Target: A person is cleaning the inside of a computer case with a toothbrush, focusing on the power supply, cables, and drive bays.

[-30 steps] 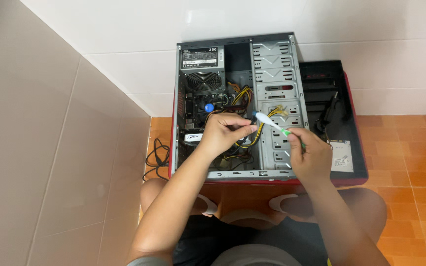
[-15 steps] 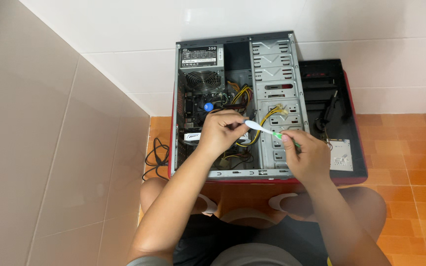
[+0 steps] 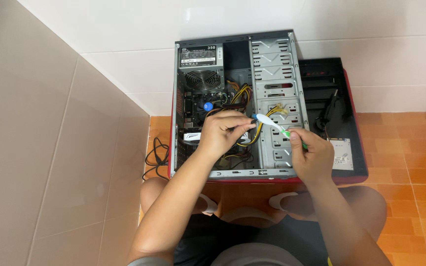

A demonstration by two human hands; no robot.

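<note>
The right hand [image 3: 312, 153] pinches the green handle of a white toothbrush [image 3: 275, 126], whose head points toward the left hand [image 3: 225, 133] and touches its fingertips. The left hand is curled, its fingers closed on something small at the brush head, too small to tell, above the yellow cables [image 3: 242, 93] inside the open computer case [image 3: 232, 103]. Beyond the right hand lies a black side panel [image 3: 343, 98] on the orange tiled floor [image 3: 410, 148].

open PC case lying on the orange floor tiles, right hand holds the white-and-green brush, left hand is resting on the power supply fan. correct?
Not quite. In the head view the left hand is lower down, over the cables by the motherboard, below the power supply fan. The rest holds: open PC case on orange tiles, right hand holding the white-and-green brush.
</note>
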